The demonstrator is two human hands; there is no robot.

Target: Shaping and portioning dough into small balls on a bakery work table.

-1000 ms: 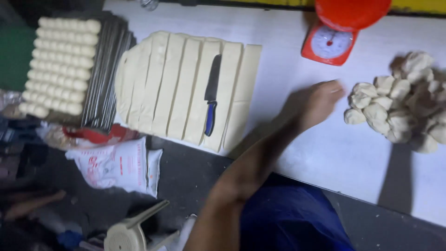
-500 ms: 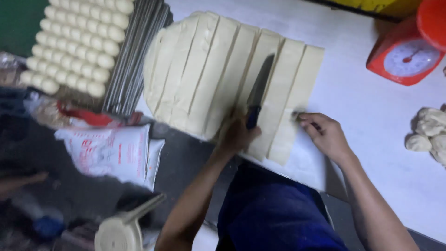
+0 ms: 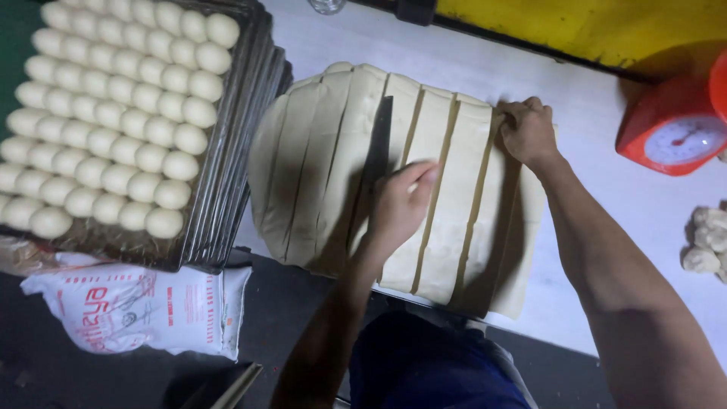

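A flat sheet of pale dough, cut into long strips, lies on the white table. My left hand rests on the middle of the sheet, closed over the handle of a dark-bladed knife. The blade points away from me along a cut. My right hand has its fingers curled around the far end of a dough strip near the sheet's right side. The knife's handle is hidden under my left hand.
A dark tray packed with several rows of round dough balls sits on a stack of trays at the left. At the right are a red kitchen scale and dough lumps. A white printed bag lies below the table.
The view has shifted and come closer. My left hand stayed at the knife's handle. My right hand moved from the near end of the strips to their far end.
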